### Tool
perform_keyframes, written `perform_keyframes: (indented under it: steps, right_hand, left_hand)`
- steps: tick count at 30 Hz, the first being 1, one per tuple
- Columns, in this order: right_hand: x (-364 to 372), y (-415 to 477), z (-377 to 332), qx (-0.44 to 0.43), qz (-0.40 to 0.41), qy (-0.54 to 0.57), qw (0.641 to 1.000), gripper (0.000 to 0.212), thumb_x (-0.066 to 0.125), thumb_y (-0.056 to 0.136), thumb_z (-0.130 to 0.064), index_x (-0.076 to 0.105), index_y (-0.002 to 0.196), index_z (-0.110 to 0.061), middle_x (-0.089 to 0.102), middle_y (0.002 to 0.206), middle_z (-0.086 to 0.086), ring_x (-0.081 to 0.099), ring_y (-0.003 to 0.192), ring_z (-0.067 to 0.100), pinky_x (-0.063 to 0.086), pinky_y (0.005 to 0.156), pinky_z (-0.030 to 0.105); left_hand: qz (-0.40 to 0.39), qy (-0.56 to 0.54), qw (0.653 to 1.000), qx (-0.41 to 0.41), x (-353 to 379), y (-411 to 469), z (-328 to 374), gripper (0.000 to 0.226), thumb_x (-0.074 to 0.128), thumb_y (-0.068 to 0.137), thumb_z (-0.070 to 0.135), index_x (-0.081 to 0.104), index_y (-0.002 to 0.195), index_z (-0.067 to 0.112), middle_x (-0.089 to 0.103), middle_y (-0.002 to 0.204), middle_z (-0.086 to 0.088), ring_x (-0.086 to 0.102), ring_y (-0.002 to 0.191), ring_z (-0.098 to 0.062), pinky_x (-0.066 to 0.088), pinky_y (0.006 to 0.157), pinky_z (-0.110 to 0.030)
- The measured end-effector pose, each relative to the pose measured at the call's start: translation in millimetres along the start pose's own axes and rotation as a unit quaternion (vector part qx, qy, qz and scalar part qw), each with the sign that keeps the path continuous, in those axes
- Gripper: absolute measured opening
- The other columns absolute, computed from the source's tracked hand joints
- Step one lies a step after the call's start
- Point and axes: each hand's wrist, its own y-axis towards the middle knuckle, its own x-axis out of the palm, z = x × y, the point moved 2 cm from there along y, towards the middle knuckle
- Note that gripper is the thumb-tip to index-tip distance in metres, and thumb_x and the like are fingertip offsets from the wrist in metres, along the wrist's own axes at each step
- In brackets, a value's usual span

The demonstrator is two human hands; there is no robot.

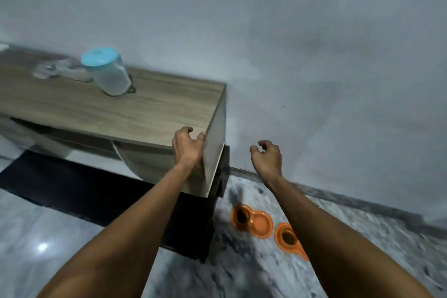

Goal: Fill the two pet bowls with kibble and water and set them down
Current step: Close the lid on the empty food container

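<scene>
Two orange double pet bowls lie on the marble floor by the wall: one (251,221) close to the cabinet's corner, the other (286,237) partly hidden under my right forearm. Each shows a dark filling in one cup. A clear jug with a light blue lid (108,72) stands on the wooden cabinet top (121,109) at the left. My left hand (188,147) hovers at the cabinet's near right corner, fingers curled loosely, holding nothing. My right hand (267,157) hangs in the air in front of the wall, fingers curled and apart, also holding nothing.
A pale, blurred object (55,71) lies beside the jug on the cabinet. The cabinet's dark base (193,225) sticks out toward the bowls. A dark mat (72,189) covers the floor at the left. The grey wall (314,55) runs behind everything.
</scene>
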Motion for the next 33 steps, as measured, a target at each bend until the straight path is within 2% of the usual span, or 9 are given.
perform_keyframes:
  steps: [5,11,18,22,26,30,33]
  right_hand:
    - [85.1,-58.5,-79.7,-0.038,-0.019,0.006,0.999,0.045,0.058,0.091,-0.032,0.058,0.131,-0.012,0.055,0.139,0.011,0.057,0.122,0.029,0.045,0.106,0.041]
    - [179.4,-101.3,-150.2,-0.067,-0.050,0.013,0.996,0.041,0.061,0.090,-0.027,0.062,0.128,-0.010,0.059,0.135,0.010,0.057,0.123,0.027,0.045,0.106,0.038]
    - [284.7,-104.9,-212.3,-0.095,-0.088,0.004,0.992,0.038,0.061,0.089,-0.028,0.065,0.123,-0.011,0.061,0.132,0.011,0.058,0.119,0.028,0.044,0.101,0.032]
    - [349.9,-90.9,-245.7,-0.097,-0.109,0.011,0.989,0.038,0.061,0.088,-0.028,0.065,0.123,-0.012,0.061,0.132,0.010,0.058,0.120,0.027,0.045,0.105,0.037]
    - [417.7,-71.9,-279.9,-0.087,-0.123,0.040,0.988,0.035,0.062,0.089,-0.025,0.065,0.121,-0.014,0.063,0.129,0.008,0.059,0.117,0.026,0.046,0.105,0.040]
    - [473.5,-52.5,-312.8,-0.075,-0.141,0.059,0.985,0.032,0.062,0.088,-0.025,0.065,0.118,-0.015,0.065,0.125,0.005,0.062,0.113,0.025,0.048,0.104,0.047]
    - [505.0,-37.9,-332.3,-0.074,-0.152,0.050,0.984,0.029,0.061,0.091,-0.023,0.065,0.118,-0.014,0.065,0.123,0.005,0.061,0.114,0.024,0.047,0.105,0.045]
  left_hand:
    - [0.044,-0.018,0.999,0.006,-138.5,25.3,-35.6,0.047,0.067,0.088,0.030,0.060,0.127,0.004,0.061,0.129,-0.017,0.057,0.119,-0.032,0.042,0.100,-0.036]
    - [0.085,-0.022,0.996,-0.012,-248.0,56.9,-82.6,0.046,0.068,0.087,0.028,0.062,0.125,0.002,0.063,0.127,-0.018,0.055,0.122,-0.033,0.041,0.102,-0.035]
    - [0.110,-0.041,0.992,-0.049,-313.7,117.6,-127.5,0.045,0.068,0.088,0.028,0.061,0.126,0.005,0.063,0.127,-0.015,0.056,0.122,-0.029,0.042,0.104,-0.037]
    - [0.114,-0.038,0.991,-0.056,-338.7,173.6,-149.5,0.044,0.069,0.086,0.027,0.062,0.123,0.004,0.064,0.126,-0.016,0.057,0.119,-0.031,0.043,0.104,-0.040]
    - [0.115,-0.013,0.992,-0.055,-359.9,234.9,-161.2,0.043,0.068,0.086,0.026,0.064,0.122,0.004,0.064,0.127,-0.015,0.058,0.118,-0.030,0.043,0.100,-0.034]
    - [0.107,0.000,0.993,-0.055,-376.6,295.1,-170.1,0.043,0.068,0.085,0.028,0.064,0.122,0.005,0.064,0.127,-0.014,0.057,0.119,-0.030,0.045,0.101,-0.035]
    - [0.105,-0.001,0.993,-0.061,-389.9,331.5,-179.2,0.043,0.068,0.085,0.029,0.064,0.121,0.005,0.064,0.126,-0.014,0.058,0.119,-0.030,0.044,0.103,-0.037]
